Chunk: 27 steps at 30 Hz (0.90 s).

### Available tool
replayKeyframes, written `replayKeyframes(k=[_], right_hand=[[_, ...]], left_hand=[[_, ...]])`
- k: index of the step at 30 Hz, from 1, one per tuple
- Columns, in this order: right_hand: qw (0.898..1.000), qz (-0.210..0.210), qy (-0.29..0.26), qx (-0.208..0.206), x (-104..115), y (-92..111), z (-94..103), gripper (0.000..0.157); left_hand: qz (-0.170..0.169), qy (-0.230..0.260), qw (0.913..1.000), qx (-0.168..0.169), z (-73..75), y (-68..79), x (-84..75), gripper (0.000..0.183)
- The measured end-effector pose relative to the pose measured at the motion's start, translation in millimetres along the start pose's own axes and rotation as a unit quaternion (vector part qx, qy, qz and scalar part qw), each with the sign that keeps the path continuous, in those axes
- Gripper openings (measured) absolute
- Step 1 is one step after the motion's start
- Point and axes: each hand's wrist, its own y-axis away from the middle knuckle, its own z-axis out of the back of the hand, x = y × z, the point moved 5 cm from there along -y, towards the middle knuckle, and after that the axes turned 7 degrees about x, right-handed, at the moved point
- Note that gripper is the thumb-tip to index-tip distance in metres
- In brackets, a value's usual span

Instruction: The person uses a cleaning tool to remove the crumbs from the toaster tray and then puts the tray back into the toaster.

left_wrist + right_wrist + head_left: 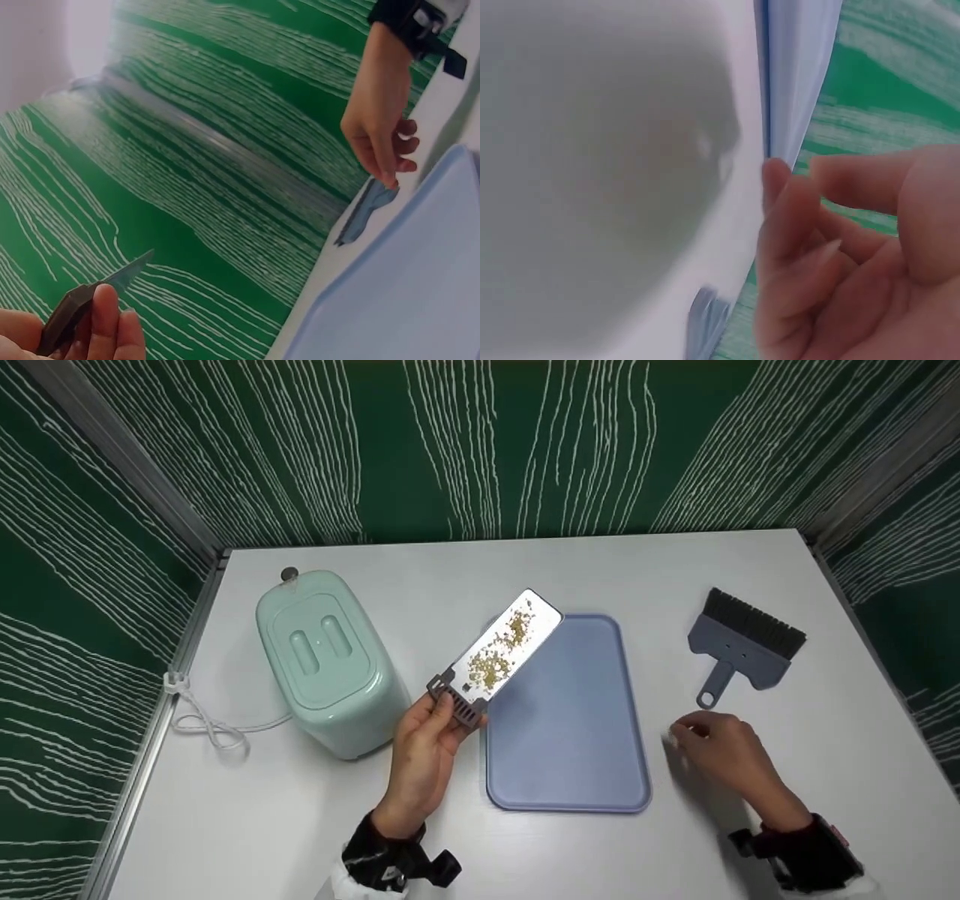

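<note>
My left hand [424,757] grips the slotted grey handle of a metal crumb tray [480,679], thumb on top. Golden crumbs [491,660] are scattered over its flat surface. It is raised and tilted, overlapping the left edge of a blue-grey serving tray [570,720] in the head view. From the left wrist the crumb tray [127,271] appears nearly edge-on. To the right of the serving tray hovers my right hand [727,750], fingers loosely curled and thumb close to the index finger. Nothing shows between those fingers [791,217] in the right wrist view.
A mint-green toaster [330,660] with a two-slot lid stands on the left, its white cord [217,727] looped beside it. A grey brush [739,649] with dark bristles lies at the right, handle toward my right hand. Green, white-streaked walls [480,450] enclose the white table [420,577].
</note>
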Motion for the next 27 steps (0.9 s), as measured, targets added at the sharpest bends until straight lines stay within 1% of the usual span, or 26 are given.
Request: replayKeyframes(k=[3,5,10,13,17,20,23,25,27], right_hand=[[1.0,0.005,-0.006,-0.028,-11,-8,14.6,0.025],[0.999,0.002,-0.004,-0.05,-19,-14,22.5,0.027],[0.997,-0.014,-0.01,-0.081,-38,-28,31.9,0.032],[0.996,-0.039,-0.01,-0.082,-50,-34,33.4,0.04],[0.994,-0.084,-0.016,-0.068,-63,-40,32.3,0.054],[0.992,-0.11,-0.019,-0.06,-67,-44,31.6,0.064],[0.991,-0.122,-0.015,-0.055,-66,-47,31.8,0.072],[0.991,-0.121,-0.008,-0.053,-64,-49,32.3,0.071],[0.992,-0.117,-0.004,-0.052,-62,-51,32.8,0.061]], left_hand=[[0.001,-0.002,1.0,-0.004,0.2,-0.6,-0.7,0.044],[-0.001,-0.004,1.0,-0.006,0.2,-0.6,-1.7,0.044],[-0.011,-0.007,0.9998,-0.014,-0.1,-0.8,-3.2,0.043],[-0.012,-0.006,0.9998,-0.013,-2.0,-2.2,-2.8,0.043],[-0.011,-0.007,0.9999,-0.01,-3.8,-4.1,-1.9,0.042],[-0.009,-0.006,0.9999,-0.012,-4.8,-4.7,-1.3,0.042],[-0.007,-0.006,0.9998,-0.015,-5.7,-5.1,-1.3,0.041],[-0.006,-0.006,0.9998,-0.016,-6.4,-5.5,-1.0,0.041],[-0.005,-0.005,0.9998,-0.016,-7.5,-5.9,-0.7,0.041]])
